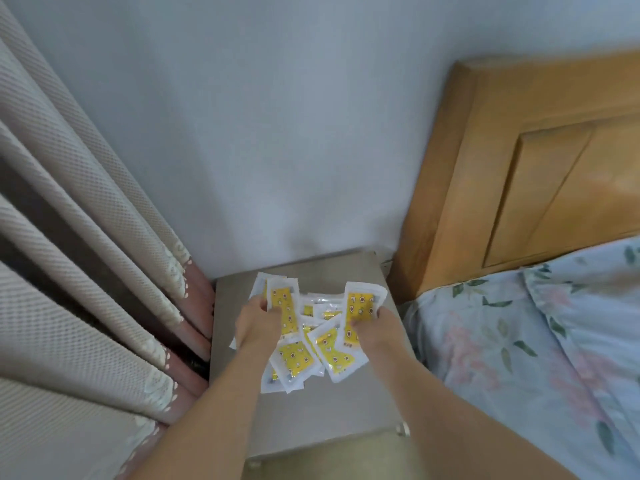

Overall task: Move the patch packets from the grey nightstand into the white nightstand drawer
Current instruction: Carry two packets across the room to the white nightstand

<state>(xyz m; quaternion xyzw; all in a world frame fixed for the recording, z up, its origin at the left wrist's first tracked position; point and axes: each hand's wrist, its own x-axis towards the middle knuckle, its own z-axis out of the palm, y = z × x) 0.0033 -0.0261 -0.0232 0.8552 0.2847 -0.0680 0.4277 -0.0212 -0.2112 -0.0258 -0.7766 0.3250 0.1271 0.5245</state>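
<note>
Home bedroom: bed (536, 341), curtain (69, 237), nightstand (235, 296).

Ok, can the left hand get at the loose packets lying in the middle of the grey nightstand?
Probably yes. The loose packets lie uncovered on the nightstand, right beside the left hand. But that hand already grips a packet, so taking more may mean stacking them into the same grip.
</note>
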